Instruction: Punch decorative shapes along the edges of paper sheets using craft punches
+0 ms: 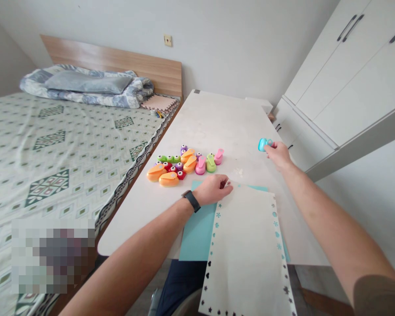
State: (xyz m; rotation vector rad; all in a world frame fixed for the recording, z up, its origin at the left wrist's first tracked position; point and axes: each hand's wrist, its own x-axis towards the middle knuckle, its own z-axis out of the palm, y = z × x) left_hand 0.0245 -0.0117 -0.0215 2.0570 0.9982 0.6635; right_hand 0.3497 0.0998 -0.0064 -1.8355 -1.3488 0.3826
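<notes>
My right hand (278,154) is stretched out over the right side of the white table (213,118), its fingers closed on a small turquoise paper punch (262,144). My left hand (214,188), with a black watch on the wrist, rests with curled fingers on the top edge of a cream sheet of paper (248,250). That sheet has small shapes punched along its borders and lies over a light blue sheet (196,235). Whether the left fingers pinch anything is unclear.
A cluster of several coloured paper punches (184,166) sits left of centre on the table. A bed (52,145) with a folded quilt runs along the table's left edge. White cabinets (349,70) stand at the right. A blurred patch covers the lower left.
</notes>
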